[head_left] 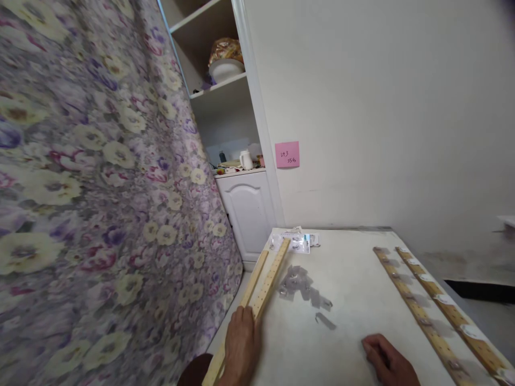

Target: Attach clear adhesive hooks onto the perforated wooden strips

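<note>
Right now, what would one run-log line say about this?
left hand: at two wooden strips | right hand: curled, no object visible | table, mid-left: small packets | table right: two more strips

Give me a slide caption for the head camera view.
Left hand at two wooden strips, right hand loosely curled, small translucent packets lying farther up the white table.

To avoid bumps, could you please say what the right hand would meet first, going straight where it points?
The right hand would probably meet the lone grey translucent strip on the white tabletop; depth is unclear.
</note>
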{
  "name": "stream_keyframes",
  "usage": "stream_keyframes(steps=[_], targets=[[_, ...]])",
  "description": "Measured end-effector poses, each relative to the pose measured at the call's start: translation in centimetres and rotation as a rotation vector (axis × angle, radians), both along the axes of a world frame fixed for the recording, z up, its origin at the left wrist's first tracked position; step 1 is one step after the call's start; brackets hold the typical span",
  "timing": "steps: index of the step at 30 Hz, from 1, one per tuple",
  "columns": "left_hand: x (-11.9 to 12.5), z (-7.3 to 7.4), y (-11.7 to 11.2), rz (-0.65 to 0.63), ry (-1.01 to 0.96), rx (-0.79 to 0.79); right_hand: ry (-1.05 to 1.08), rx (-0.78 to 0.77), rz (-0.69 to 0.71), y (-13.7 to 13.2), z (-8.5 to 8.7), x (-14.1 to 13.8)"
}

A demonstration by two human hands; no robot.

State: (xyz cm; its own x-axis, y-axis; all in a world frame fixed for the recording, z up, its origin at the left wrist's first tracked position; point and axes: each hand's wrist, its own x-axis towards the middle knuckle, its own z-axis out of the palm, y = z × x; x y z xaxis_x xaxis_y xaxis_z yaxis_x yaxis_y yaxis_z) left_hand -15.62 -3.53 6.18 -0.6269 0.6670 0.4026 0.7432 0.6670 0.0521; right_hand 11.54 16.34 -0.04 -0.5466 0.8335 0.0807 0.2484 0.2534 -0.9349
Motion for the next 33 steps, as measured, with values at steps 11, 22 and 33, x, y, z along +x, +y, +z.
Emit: stream_keyframes(steps=[11, 22, 33], targets=[[4.6, 0.2, 0.3, -0.527, -0.286, -0.027, 0.016, 0.088, -0.465, 2.0, 0.6, 3.8], [4.8, 0.8, 0.7, -0.599, -0.361, -0.14, -0.151, 0.397, -0.278, 2.2, -0.2, 4.1], [0.2, -3.6, -1.0, -0.576, -0.318, -0.026, -0.266, 0.366, 0.006, 1.9, 1.6, 4.1]])
